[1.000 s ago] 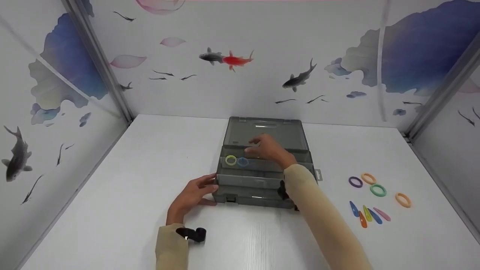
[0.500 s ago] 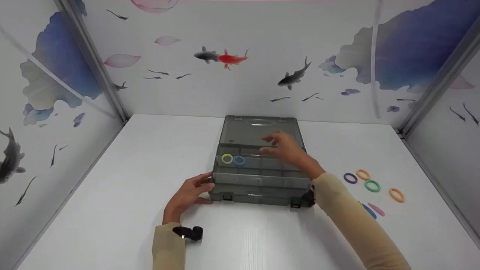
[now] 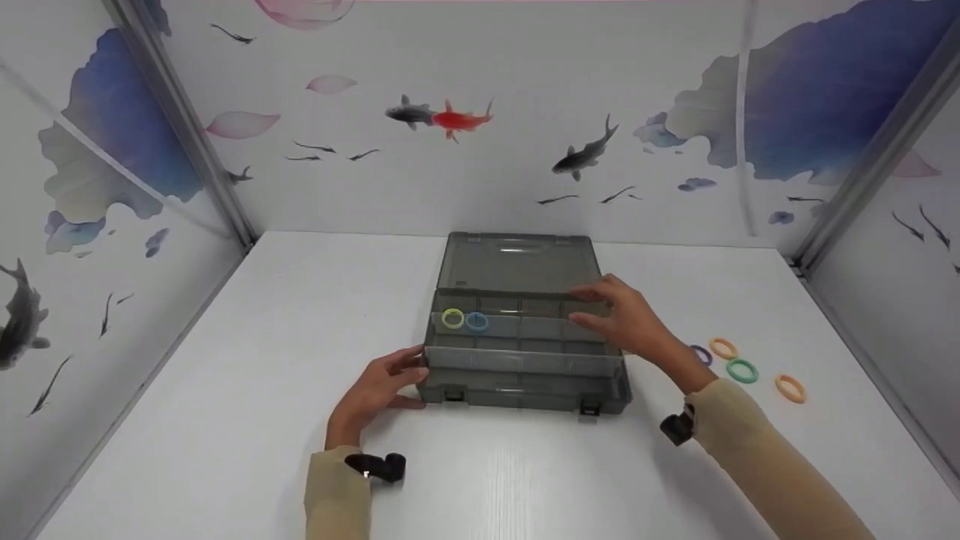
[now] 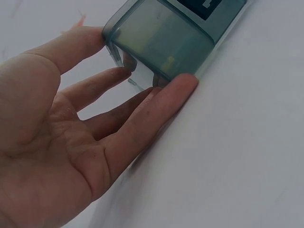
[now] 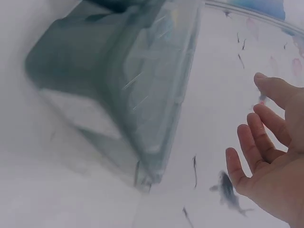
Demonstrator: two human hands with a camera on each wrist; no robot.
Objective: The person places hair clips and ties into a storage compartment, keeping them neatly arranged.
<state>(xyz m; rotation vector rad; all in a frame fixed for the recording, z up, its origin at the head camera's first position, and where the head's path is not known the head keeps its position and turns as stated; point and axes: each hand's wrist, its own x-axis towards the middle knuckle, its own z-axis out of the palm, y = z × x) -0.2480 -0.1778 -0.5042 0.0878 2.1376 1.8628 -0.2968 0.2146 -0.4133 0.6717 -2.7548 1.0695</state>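
A grey see-through plastic compartment box (image 3: 525, 386) stands with its lid (image 3: 517, 262) tilted back. Inside, toward the left, are a yellow ring (image 3: 453, 319) and a blue ring (image 3: 477, 321). My left hand (image 3: 379, 386) rests against the box's left end; in the left wrist view its extended fingers (image 4: 137, 123) and thumb touch that end. Over the right end of the box, my right hand (image 3: 634, 319) hovers with thumb and fingers spread. Nothing shows between them in the right wrist view, where the hand (image 5: 275, 156) is apart from the box.
On the table to the right lie a green ring (image 3: 742, 370), two orange rings (image 3: 790, 388) and a purple ring (image 3: 702, 355), partly behind my right wrist. White panels (image 3: 337, 187) printed with fish enclose the table at the back and sides.
My right hand has moved from over the middle of the box to its right end. Its sleeve now hides the hair clips on the right. The left hand stays at the box.
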